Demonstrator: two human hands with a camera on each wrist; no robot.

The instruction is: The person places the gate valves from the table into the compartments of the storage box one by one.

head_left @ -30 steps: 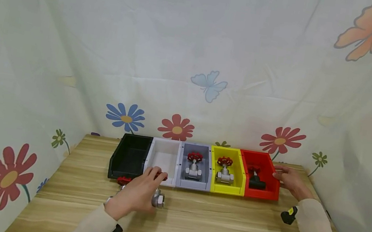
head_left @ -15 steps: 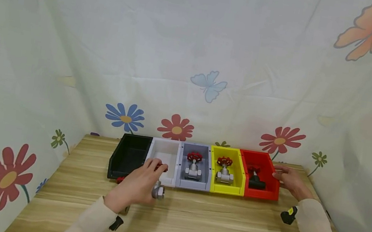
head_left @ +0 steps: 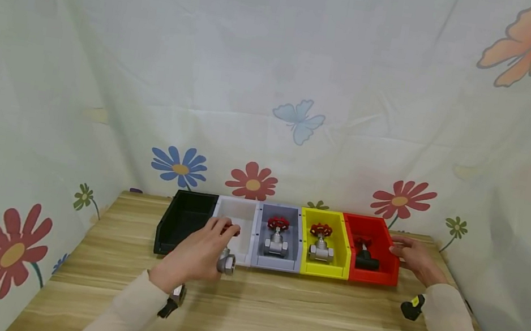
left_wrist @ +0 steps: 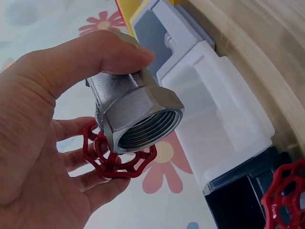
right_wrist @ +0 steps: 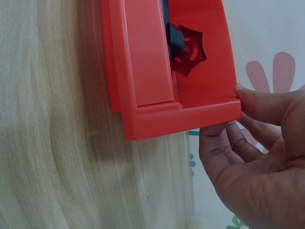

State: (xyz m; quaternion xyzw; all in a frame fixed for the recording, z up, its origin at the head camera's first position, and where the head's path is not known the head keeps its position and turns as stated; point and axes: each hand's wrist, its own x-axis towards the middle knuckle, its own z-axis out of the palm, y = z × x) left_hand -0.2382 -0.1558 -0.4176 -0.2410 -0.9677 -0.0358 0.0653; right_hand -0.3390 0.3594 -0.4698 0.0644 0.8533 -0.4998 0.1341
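My left hand (head_left: 196,252) grips a gate valve (left_wrist: 138,107) with a silver threaded body and red handwheel. In the left wrist view the thumb lies over the body and the fingers are behind the handwheel. The hand is at the front of the white bin (head_left: 244,219), above the table. My right hand (head_left: 415,259) pinches the side wall of the red bin (right_wrist: 147,62), thumb at the rim and fingers outside. Inside that bin is a dark valve (head_left: 365,260) with a red handwheel. Another red handwheel (left_wrist: 286,198) shows at the left wrist view's corner.
Bins stand in a row: black bin (head_left: 162,241), white, grey bin (head_left: 256,261), yellow bin (head_left: 343,271), red. A silver valve (head_left: 277,243) sits in the grey one, another valve (head_left: 321,250) in the yellow. A silver fitting (head_left: 178,294) shows on the wooden table (head_left: 303,325) by the left wrist.
My left hand has lifted the gate valve and moved slightly forward, toward the white bin. The other valve on the table is now mostly hidden behind it. My right hand stays at the red bin.
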